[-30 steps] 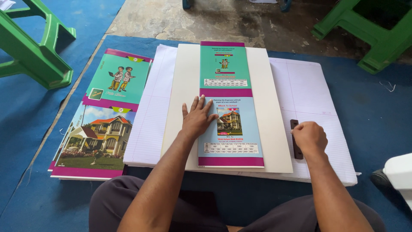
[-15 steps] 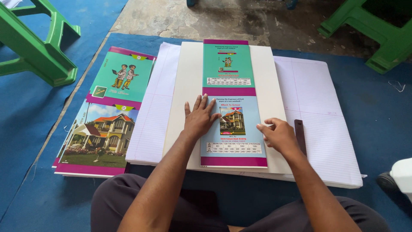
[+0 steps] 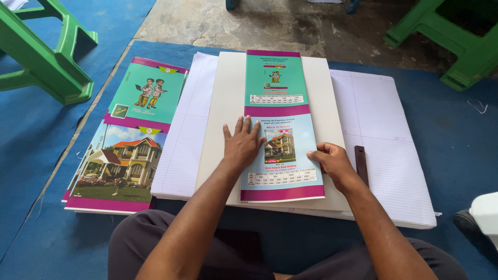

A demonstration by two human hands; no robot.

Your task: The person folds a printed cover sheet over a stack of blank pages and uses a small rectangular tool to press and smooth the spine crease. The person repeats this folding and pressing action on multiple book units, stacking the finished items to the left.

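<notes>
We see both forearms reaching fwd from the bottom edge, bare, angled slightly inward. Left hand (image 3: 243, 145) lies flat, palm down, fingers (image 3: 248, 126) spread & pointing away from the body, thumb out to the left side. Wrist straight, in line w/ the forearm. Right hand (image 3: 332, 162) sits a bit lower and to the right, fingers curled under, knuckles up, thumb tucked toward the left hand. Right wrist bends slightly inward. Hands are near each other, not touching.
</notes>
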